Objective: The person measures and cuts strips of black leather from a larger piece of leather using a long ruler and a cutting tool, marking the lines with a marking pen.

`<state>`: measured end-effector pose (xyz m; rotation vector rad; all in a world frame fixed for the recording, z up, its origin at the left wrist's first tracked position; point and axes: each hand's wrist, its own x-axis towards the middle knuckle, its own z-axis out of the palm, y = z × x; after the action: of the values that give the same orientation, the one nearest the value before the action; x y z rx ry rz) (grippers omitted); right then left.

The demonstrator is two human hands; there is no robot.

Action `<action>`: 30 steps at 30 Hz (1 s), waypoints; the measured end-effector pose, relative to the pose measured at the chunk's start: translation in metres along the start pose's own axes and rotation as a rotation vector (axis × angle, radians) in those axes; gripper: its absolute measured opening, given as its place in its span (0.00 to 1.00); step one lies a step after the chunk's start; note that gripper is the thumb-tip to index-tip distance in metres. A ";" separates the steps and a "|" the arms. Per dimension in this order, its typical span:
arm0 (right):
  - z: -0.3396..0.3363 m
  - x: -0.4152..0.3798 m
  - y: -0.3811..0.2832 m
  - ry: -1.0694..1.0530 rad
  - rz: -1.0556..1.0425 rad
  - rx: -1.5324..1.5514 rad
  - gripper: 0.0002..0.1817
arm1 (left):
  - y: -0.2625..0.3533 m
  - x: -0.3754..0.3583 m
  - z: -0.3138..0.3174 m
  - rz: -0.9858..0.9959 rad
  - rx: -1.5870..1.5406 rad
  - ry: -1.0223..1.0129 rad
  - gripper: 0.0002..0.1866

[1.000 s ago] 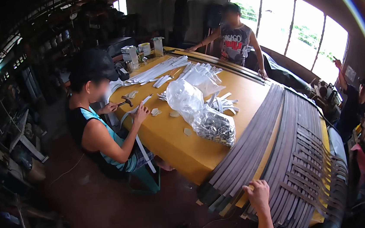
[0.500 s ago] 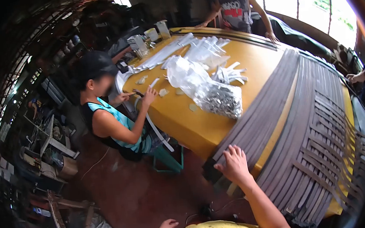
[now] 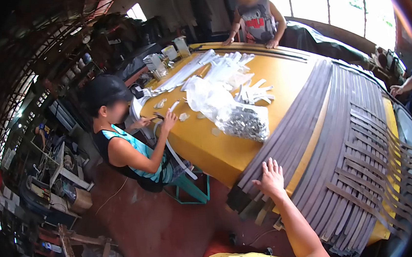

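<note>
Pressing my right hand (image 3: pixel 270 175), fingers spread flat, on near ends of grey strips (image 3: pixel 285 141), lower centre of frame. Left hand out of view. Many strips lying aligned on yellow table (image 3: pixel 207 148); right-side bundles looking untidy.

Straps (image 3: pixel 314 133): dark grey, matt, leather-like, smooth. Table (image 3: pixel 279 73): yellow top, smooth, slight sheen. Bag (image 3: pixel 213 101): clear glossy plastic, crinkled; contents (image 3: pixel 242 123) small, shiny, metallic-looking. Strips (image 3: pixel 186 71): white, matt. Stool (image 3: pixel 191 186): teal, smooth. Floor (image 3: pixel 145 222): reddish-brown, dull.
</note>
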<state>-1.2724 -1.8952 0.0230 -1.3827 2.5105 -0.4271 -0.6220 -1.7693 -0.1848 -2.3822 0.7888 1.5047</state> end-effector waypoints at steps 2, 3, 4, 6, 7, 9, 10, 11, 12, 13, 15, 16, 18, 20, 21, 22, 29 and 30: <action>0.000 0.002 0.005 0.012 -0.022 0.002 0.50 | 0.049 0.024 -0.002 0.072 -0.044 0.056 0.08; -0.002 0.003 0.006 0.005 -0.026 -0.005 0.49 | 0.082 0.038 -0.005 0.133 -0.081 0.114 0.08; -0.004 0.003 0.008 -0.008 -0.029 -0.015 0.49 | 0.122 0.054 -0.008 0.219 -0.155 0.186 0.08; -0.007 0.004 0.009 -0.004 -0.031 -0.043 0.48 | 0.213 0.072 -0.013 0.690 -0.513 0.437 0.12; -0.009 0.005 0.008 -0.009 -0.007 -0.024 0.47 | 0.270 0.057 -0.032 0.808 -0.571 0.381 0.20; -0.004 0.000 0.005 -0.027 0.023 -0.030 0.46 | 0.369 -0.010 -0.068 1.250 -0.703 0.449 0.31; -0.002 0.001 0.003 0.022 0.043 -0.006 0.45 | 0.409 -0.059 -0.092 1.333 -0.640 0.557 0.31; 0.000 0.005 -0.001 0.072 0.056 0.014 0.44 | 0.439 -0.105 -0.117 1.421 -0.602 0.685 0.31; 0.000 0.010 -0.006 0.069 0.039 -0.024 0.44 | 0.461 -0.146 -0.144 1.483 -0.554 0.814 0.31; 0.001 0.010 -0.009 0.096 0.087 -0.009 0.43 | 0.477 -0.177 -0.170 1.522 -0.505 0.940 0.32; 0.006 0.009 -0.018 0.116 0.134 -0.013 0.42 | 0.502 -0.208 -0.213 1.569 -0.423 1.211 0.32; 0.007 0.010 -0.022 0.107 0.164 -0.032 0.41 | 0.514 -0.214 -0.229 1.589 -0.385 1.319 0.33; -0.002 0.012 -0.034 0.090 0.253 -0.057 0.39 | 0.543 -0.209 -0.246 1.660 -0.355 1.342 0.33; -0.002 0.010 -0.037 0.091 0.302 -0.009 0.38 | 0.568 -0.189 -0.247 1.669 -0.195 1.372 0.34; -0.005 0.011 -0.040 0.085 0.328 0.019 0.38 | 0.581 -0.174 -0.242 1.695 -0.270 1.478 0.34; -0.007 0.012 -0.041 0.098 0.363 -0.005 0.38 | 0.587 -0.176 -0.239 1.680 -0.281 1.495 0.34; -0.009 0.015 -0.054 0.052 0.458 0.054 0.41 | 0.599 -0.172 -0.239 1.647 -0.236 1.585 0.34; -0.008 0.017 -0.055 0.034 0.492 0.030 0.42 | 0.599 -0.172 -0.240 1.633 -0.192 1.564 0.34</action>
<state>-1.2413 -1.9363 0.0491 -0.7070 2.7328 -0.3833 -0.8205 -2.3201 0.1363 -2.4458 3.3072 -0.9829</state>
